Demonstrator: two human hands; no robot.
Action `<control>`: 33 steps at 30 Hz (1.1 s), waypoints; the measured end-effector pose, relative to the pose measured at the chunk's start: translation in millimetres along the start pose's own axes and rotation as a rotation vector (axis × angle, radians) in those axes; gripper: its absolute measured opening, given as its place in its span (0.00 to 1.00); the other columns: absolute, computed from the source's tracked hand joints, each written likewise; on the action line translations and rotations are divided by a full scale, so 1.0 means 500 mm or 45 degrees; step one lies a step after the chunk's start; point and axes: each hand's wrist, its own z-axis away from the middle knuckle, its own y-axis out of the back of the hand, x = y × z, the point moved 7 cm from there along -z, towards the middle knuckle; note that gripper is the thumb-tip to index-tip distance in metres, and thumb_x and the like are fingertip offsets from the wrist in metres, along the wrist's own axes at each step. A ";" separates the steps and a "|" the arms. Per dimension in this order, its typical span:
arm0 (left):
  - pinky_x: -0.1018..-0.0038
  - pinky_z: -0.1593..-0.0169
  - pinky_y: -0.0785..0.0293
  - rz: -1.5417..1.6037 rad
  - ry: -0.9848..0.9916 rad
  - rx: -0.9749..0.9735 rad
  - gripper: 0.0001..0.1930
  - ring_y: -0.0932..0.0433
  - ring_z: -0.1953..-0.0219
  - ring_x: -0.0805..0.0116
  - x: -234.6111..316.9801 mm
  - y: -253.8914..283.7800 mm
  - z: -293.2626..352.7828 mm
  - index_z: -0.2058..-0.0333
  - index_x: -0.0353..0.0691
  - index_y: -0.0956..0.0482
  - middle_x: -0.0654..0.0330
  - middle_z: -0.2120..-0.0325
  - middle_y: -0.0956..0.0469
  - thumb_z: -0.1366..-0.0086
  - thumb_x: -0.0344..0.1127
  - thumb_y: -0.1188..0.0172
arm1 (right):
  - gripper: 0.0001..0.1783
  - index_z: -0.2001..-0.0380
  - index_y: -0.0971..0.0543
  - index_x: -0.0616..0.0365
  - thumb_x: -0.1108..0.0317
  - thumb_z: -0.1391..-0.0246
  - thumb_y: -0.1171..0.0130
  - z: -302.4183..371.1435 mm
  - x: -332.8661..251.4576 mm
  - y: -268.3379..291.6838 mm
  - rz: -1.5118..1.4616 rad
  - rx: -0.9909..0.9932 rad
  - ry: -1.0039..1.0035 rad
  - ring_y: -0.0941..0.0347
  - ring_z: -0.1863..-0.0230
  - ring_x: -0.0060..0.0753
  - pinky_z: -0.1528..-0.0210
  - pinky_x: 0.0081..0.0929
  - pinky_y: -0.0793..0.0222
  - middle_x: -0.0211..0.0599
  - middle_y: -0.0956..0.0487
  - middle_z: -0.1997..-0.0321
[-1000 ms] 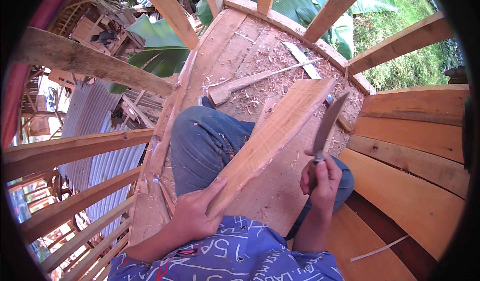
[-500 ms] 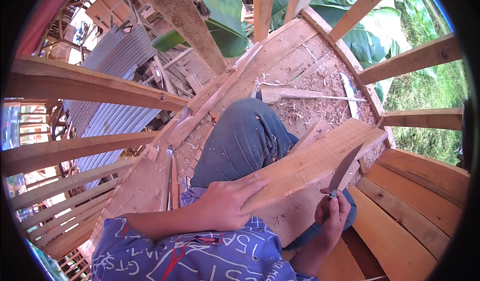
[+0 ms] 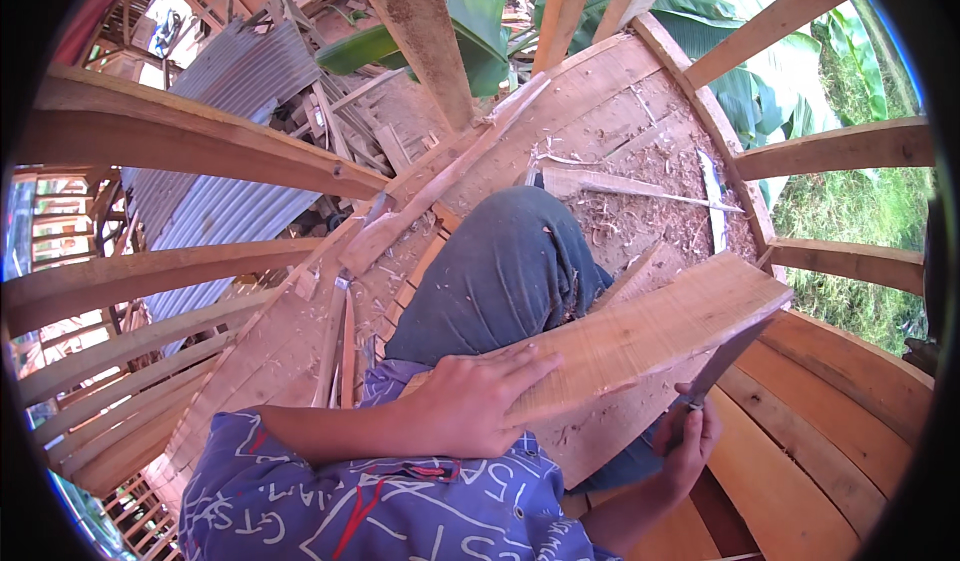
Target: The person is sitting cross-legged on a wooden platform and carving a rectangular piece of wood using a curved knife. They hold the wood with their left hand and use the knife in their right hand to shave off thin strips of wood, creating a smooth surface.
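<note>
Sleeves of a blue patterned shirt (image 3: pixel 400 511) framed the bottom of the view at six o'clock, where your forearms came in. Your left hand (image 3: pixel 470 401) lay flat near the centre, fingers spread and pressed down on the near end of a pale wooden plank (image 3: pixel 640 336), which rested across your lap and ran out toward three o'clock. Your right hand (image 3: pixel 685 441), at about four o'clock, was curled tight round the handle of a long-bladed knife (image 3: pixel 725 361); the blade rose up and outward, its edge meeting the plank's lower side near the far end. Your knee in blue-grey trousers (image 3: pixel 505 271) sat just beyond the left hand, under the plank. Past it, toward one o'clock, wood shavings (image 3: pixel 650 211) covered a planked floor (image 3: pixel 600 111), with a narrow strip of wood (image 3: pixel 640 186) lying among them. Curved wooden ribs (image 3: pixel 180 141) swept across from nine to eleven o'clock and again (image 3: pixel 850 146) at two o'clock. Farthest out, corrugated metal sheeting (image 3: pixel 200 211) showed at ten o'clock and broad green leaves (image 3: pixel 480 41) at twelve.
</note>
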 end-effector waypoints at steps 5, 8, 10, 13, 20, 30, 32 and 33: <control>0.62 0.51 0.23 -0.039 -0.016 0.081 0.37 0.22 0.51 0.48 0.013 0.011 -0.010 0.39 0.39 0.33 0.43 0.46 0.26 0.50 0.39 0.34 | 0.23 0.57 0.26 0.66 0.54 0.32 0.58 -0.006 -0.006 -0.056 0.022 -0.051 -0.176 0.42 0.89 0.15 0.87 0.16 0.48 0.26 0.35 0.86; 0.61 0.53 0.23 -0.067 -0.026 0.067 0.37 0.20 0.55 0.47 0.024 0.012 -0.013 0.40 0.39 0.33 0.43 0.47 0.26 0.50 0.39 0.34 | 0.22 0.66 0.27 0.63 0.53 0.32 0.58 0.006 0.011 -0.062 -0.114 -0.108 -0.303 0.42 0.88 0.14 0.85 0.16 0.47 0.26 0.34 0.87; 0.61 0.53 0.23 -0.073 -0.022 0.067 0.37 0.20 0.56 0.47 0.027 0.002 -0.018 0.40 0.39 0.33 0.43 0.47 0.26 0.50 0.40 0.34 | 0.23 0.66 0.27 0.63 0.52 0.32 0.58 0.000 0.005 -0.028 -0.038 -0.060 -0.197 0.42 0.88 0.15 0.85 0.16 0.47 0.27 0.34 0.86; 0.62 0.52 0.23 -0.070 -0.009 0.036 0.37 0.21 0.54 0.47 0.029 0.001 -0.018 0.40 0.39 0.33 0.42 0.47 0.26 0.49 0.41 0.34 | 0.24 0.69 0.29 0.63 0.50 0.32 0.57 0.004 0.019 0.001 -0.455 0.287 -0.108 0.42 0.89 0.17 0.88 0.17 0.48 0.31 0.34 0.87; 0.59 0.48 0.24 -0.124 -0.038 0.080 0.37 0.24 0.47 0.46 0.023 -0.002 -0.004 0.39 0.38 0.34 0.38 0.46 0.28 0.49 0.41 0.36 | 0.26 0.71 0.31 0.63 0.47 0.33 0.57 0.016 0.047 -0.051 -0.206 -0.041 -0.207 0.44 0.91 0.16 0.90 0.16 0.50 0.28 0.36 0.89; 0.58 0.50 0.23 -0.149 -0.048 0.146 0.36 0.24 0.48 0.46 0.018 -0.013 0.005 0.39 0.38 0.33 0.38 0.46 0.28 0.47 0.42 0.35 | 0.24 0.71 0.35 0.59 0.47 0.33 0.57 0.002 0.063 -0.063 -0.498 -0.220 -0.251 0.50 0.93 0.16 0.93 0.16 0.54 0.28 0.41 0.89; 0.58 0.51 0.23 -0.154 -0.025 0.131 0.36 0.24 0.48 0.45 0.020 -0.015 0.004 0.39 0.38 0.34 0.38 0.46 0.28 0.47 0.42 0.36 | 0.25 0.71 0.35 0.58 0.46 0.34 0.58 0.016 0.087 -0.071 -0.878 -0.358 -0.319 0.51 0.94 0.16 0.94 0.16 0.55 0.27 0.42 0.90; 0.58 0.51 0.23 -0.150 -0.002 0.112 0.36 0.24 0.48 0.45 0.020 -0.014 0.003 0.39 0.39 0.34 0.38 0.46 0.28 0.47 0.42 0.36 | 0.26 0.72 0.36 0.58 0.45 0.34 0.58 0.023 0.094 -0.076 -1.069 -0.426 -0.351 0.51 0.94 0.17 0.94 0.17 0.55 0.27 0.43 0.91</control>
